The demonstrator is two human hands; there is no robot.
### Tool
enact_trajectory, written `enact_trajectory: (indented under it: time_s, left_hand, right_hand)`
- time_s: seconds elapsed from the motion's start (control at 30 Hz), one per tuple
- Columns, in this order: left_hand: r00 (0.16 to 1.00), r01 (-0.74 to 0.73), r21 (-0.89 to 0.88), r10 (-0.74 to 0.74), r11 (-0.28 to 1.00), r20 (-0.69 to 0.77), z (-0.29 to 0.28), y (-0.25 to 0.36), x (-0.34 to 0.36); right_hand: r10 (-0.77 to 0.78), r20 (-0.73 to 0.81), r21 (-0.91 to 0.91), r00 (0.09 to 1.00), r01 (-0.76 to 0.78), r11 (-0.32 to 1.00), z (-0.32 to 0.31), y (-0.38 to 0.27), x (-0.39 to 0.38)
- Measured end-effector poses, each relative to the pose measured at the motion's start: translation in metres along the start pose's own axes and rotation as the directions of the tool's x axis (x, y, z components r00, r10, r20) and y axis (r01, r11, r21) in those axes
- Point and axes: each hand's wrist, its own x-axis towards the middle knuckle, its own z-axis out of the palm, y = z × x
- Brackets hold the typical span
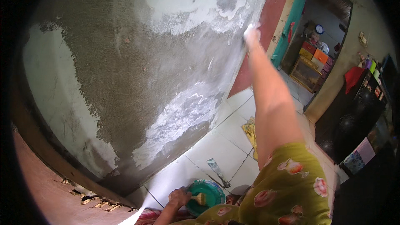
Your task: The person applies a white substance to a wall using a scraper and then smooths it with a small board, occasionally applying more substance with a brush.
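Wall (133,71), grey with white patches, left of right hand (253,38) (motion-blurred; white item (250,29) at fingertips, grip and opening cannot tell). Best worked with light, even strokes, edges feathered. Green bucket (216,195) touching curled left hand (179,196); whether gripping rim or brush (200,199), cannot tell. Count: one wall, one bucket, two hands, one brush.

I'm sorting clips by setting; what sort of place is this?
Most likely a room inside a home: a stack of colourful drawers and what looks like a clock show beyond it, and the floor is tiled. The wall alongside is patchily coated.
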Motion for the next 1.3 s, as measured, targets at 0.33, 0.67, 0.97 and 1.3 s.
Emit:
enact_trajectory:
  time_s: [0.33, 0.67, 0.97, 1.3]
  left_hand:
    - [0.998, 0.022, -0.016, -0.023, 1.0, -0.053, 0.005, -0.006, -0.005]
    - [0.996, -0.023, -0.019, 0.021, 1.0, -0.083, 0.001, -0.008, -0.008]
    - [0.996, -0.022, -0.047, 0.018, 0.999, -0.088, 0.003, -0.006, -0.012]
    - [0.997, -0.03, -0.048, 0.027, 0.998, -0.066, -0.001, 0.009, -0.016]
  right_hand:
    - [-0.238, -0.241, 0.392, 0.941, 0.319, 0.863, -0.048, -0.113, -0.15]
    - [-0.644, -0.233, 0.046, 0.729, 0.67, 0.741, -0.054, -0.148, -0.224]
    - [-0.154, 0.17, 0.2, 0.973, 0.119, 0.973, -0.07, -0.157, -0.199]
    - [0.179, 0.185, 0.5, 0.966, -0.249, 0.83, -0.056, -0.128, -0.114]
